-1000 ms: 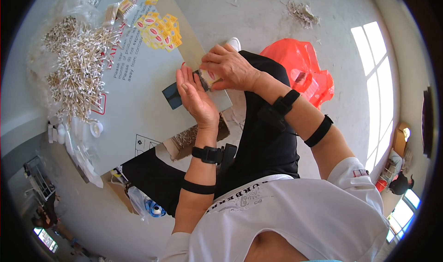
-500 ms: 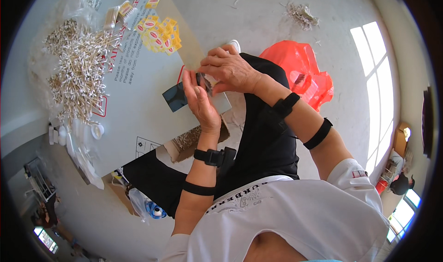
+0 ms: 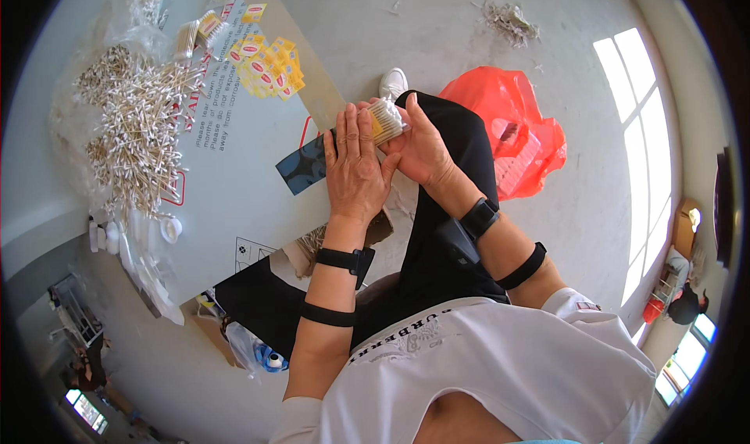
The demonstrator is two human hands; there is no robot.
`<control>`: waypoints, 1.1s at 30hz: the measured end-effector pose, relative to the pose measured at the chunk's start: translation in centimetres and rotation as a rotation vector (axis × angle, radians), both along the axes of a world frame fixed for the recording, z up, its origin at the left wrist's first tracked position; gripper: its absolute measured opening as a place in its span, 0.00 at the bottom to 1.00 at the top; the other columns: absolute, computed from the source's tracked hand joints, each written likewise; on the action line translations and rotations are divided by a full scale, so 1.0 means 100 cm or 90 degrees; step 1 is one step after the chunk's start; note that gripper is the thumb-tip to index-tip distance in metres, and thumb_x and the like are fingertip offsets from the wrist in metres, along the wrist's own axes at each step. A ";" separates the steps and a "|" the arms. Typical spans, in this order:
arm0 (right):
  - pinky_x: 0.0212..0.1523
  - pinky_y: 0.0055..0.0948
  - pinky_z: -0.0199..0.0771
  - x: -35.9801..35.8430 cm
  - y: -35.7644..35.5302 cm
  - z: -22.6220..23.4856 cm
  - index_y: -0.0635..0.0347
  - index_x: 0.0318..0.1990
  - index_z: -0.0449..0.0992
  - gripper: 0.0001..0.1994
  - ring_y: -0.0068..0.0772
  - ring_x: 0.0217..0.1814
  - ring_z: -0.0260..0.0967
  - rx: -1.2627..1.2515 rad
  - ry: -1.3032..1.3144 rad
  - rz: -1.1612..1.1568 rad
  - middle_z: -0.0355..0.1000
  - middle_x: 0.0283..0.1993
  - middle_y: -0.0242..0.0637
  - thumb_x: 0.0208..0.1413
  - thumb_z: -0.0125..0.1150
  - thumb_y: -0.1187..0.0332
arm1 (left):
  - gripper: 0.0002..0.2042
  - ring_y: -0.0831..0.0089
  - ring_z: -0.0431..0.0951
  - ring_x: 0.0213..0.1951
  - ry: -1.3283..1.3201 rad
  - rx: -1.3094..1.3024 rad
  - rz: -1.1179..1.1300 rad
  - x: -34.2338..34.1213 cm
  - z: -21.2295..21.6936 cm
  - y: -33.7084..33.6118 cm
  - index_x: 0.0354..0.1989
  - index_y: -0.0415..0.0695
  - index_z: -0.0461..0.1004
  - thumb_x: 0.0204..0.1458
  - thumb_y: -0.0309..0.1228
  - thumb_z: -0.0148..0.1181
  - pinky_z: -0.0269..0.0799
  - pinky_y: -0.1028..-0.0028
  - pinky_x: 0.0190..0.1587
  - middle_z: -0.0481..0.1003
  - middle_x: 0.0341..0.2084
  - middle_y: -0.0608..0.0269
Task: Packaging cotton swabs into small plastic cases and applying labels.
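A small clear pack of cotton swabs [image 3: 387, 122] with a yellow label lies across the fingers of my right hand [image 3: 428, 148], which is palm up with its thumb raised. Its white cotton tips face right. My left hand [image 3: 356, 170] is palm down, fingers stretched out flat against the left end of the pack, hiding part of it. Beneath the left fingers, at the table's near edge, a dark blue glossy rectangular sheet [image 3: 301, 166] shows. Farther up the table is a scattered pile of yellow and white label cards [image 3: 273, 69].
A large heap of loose cotton swabs [image 3: 141, 131] spills from a clear bag on the table [image 3: 258, 186]. Finished-looking swab bundles [image 3: 209, 26] lie at its far end. An open cardboard box [image 3: 308, 248] is below the edge. A red plastic bag [image 3: 508, 131] stands on the floor.
My right hand has turned from palm down to palm up, bringing the swab pack into view. My left hand has turned palm down and flattened against the pack.
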State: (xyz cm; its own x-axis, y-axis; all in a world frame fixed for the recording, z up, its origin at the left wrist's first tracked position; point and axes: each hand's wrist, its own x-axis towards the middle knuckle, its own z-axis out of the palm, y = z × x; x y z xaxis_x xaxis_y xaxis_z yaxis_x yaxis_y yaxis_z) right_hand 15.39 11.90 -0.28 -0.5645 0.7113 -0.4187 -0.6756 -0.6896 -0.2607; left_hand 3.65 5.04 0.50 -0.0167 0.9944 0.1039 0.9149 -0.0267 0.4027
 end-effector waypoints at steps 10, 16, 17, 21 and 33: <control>0.61 0.36 0.69 -0.008 -0.002 -0.004 0.64 0.57 0.65 0.23 0.34 0.60 0.66 0.029 -0.090 -0.012 0.68 0.58 0.40 0.63 0.56 0.57 | 0.38 0.51 0.45 0.71 -0.011 0.005 0.009 0.003 -0.001 0.000 0.71 0.40 0.44 0.59 0.48 0.50 0.40 0.48 0.69 0.46 0.70 0.47; 0.37 0.29 0.74 -0.017 0.010 -0.021 0.67 0.48 0.74 0.21 0.30 0.34 0.73 0.294 -0.631 -0.099 0.76 0.35 0.40 0.54 0.67 0.59 | 0.35 0.47 0.45 0.71 -0.281 0.101 0.021 -0.010 -0.008 -0.001 0.71 0.37 0.43 0.60 0.37 0.51 0.42 0.55 0.70 0.43 0.70 0.41; 0.34 0.28 0.72 -0.022 0.010 -0.021 0.66 0.44 0.76 0.19 0.28 0.30 0.71 0.412 -0.732 -0.120 0.75 0.29 0.40 0.53 0.68 0.60 | 0.34 0.46 0.45 0.71 -0.312 0.095 0.025 -0.011 -0.008 -0.002 0.71 0.37 0.43 0.60 0.34 0.51 0.43 0.56 0.70 0.43 0.70 0.41; 0.29 0.28 0.70 -0.025 0.014 -0.020 0.63 0.35 0.78 0.12 0.23 0.25 0.67 0.504 -0.815 -0.115 0.72 0.22 0.40 0.51 0.68 0.63 | 0.34 0.47 0.46 0.71 -0.379 0.106 0.028 -0.016 -0.007 -0.004 0.71 0.36 0.43 0.58 0.27 0.51 0.44 0.59 0.70 0.43 0.70 0.43; 0.20 0.20 0.68 0.031 0.053 -0.013 0.67 0.29 0.77 0.11 0.22 0.23 0.71 0.258 -0.590 -0.164 0.73 0.24 0.35 0.55 0.66 0.67 | 0.31 0.57 0.59 0.66 -0.416 0.156 0.029 -0.028 -0.003 -0.006 0.67 0.39 0.56 0.52 0.19 0.53 0.51 0.63 0.68 0.59 0.66 0.52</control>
State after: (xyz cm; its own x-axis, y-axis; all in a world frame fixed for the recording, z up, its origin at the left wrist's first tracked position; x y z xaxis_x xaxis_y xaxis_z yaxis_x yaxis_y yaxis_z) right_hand 18.46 17.15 -1.61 0.0453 0.9488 -0.3126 -0.2068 -0.2972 -0.9321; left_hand 0.85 4.46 0.21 -0.1937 0.9405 0.2791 0.4895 -0.1539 0.8583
